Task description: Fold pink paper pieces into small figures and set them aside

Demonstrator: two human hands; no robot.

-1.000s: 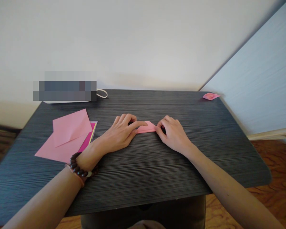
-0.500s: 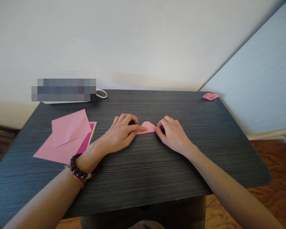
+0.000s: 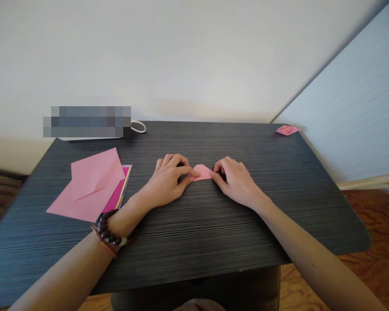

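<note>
A small folded piece of pink paper point(image 3: 202, 172) lies on the dark table between my hands, its top cut off flat and its lower edge straight. My left hand point(image 3: 168, 179) pinches its left end between thumb and index finger. At the right end, my right hand point(image 3: 236, 179) holds the paper with thumb and index finger closed together. The fingertips hide both ends of the paper. A dark beaded bracelet point(image 3: 106, 229) circles my left wrist.
Pink paper sheets point(image 3: 95, 175) lie on the left, over a magenta sheet point(image 3: 115, 198). A blurred-out object point(image 3: 87, 123) with a white loop point(image 3: 138, 126) stands at the back left. Another folded pink paper piece point(image 3: 287, 130) rests at the back right corner of the dark table point(image 3: 194, 242).
My left thumb and index finger have slid slightly right along the paper, and the thumb now meets its lower left edge. My right hand has barely moved.
</note>
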